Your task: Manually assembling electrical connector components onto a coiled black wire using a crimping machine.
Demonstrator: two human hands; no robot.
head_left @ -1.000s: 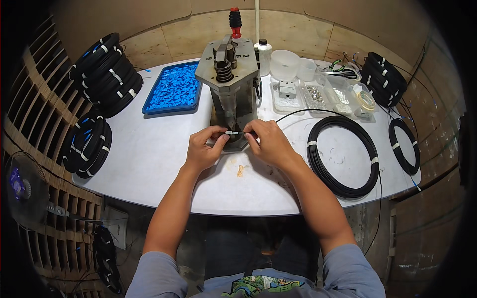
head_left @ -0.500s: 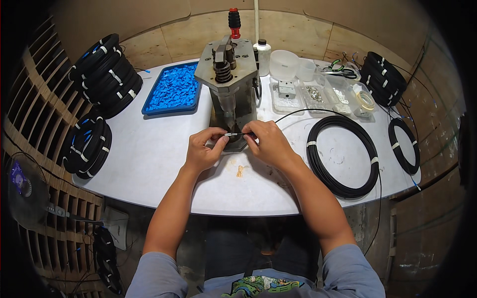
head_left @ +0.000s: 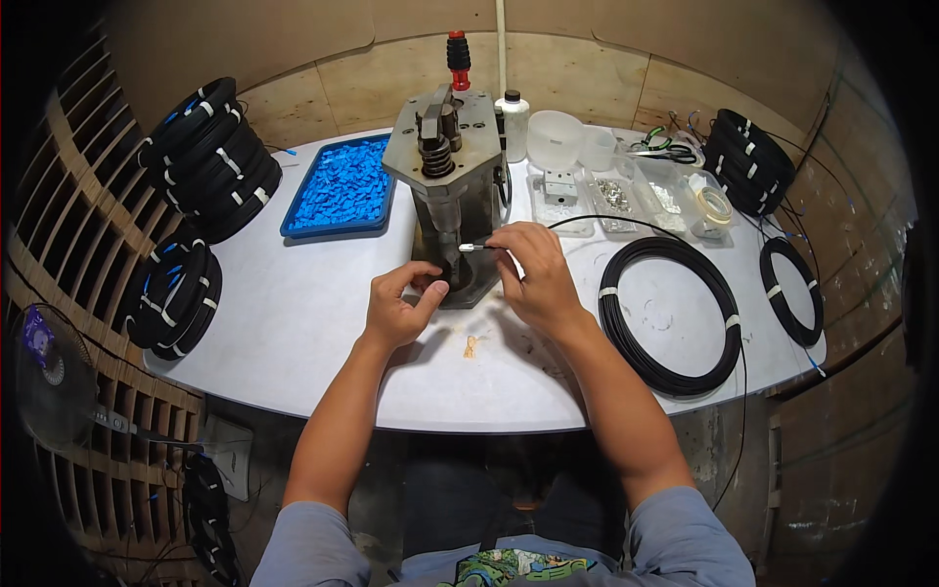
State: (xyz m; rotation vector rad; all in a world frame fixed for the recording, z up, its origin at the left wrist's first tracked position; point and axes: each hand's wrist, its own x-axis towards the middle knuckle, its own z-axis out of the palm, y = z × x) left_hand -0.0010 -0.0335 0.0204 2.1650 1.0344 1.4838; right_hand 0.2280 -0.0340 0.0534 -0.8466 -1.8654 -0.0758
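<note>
The right hand pinched the white-tipped end of a thin black cable at the mouth of the small hand press, while the left hand curled loosely at the press's base, and whether it gripped anything could not be told. The step in hand looked like seating the cable end in the press, and the next move would call for steady alignment. Outward lay one blue tray of connectors, two loose cable coils at the right, and three stacks of bundled coils.

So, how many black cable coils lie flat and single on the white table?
2. The large black cable coil lies right of the right hand. The smaller black cable coil lies near the table's right edge. The stacked bundles are not counted.
</note>
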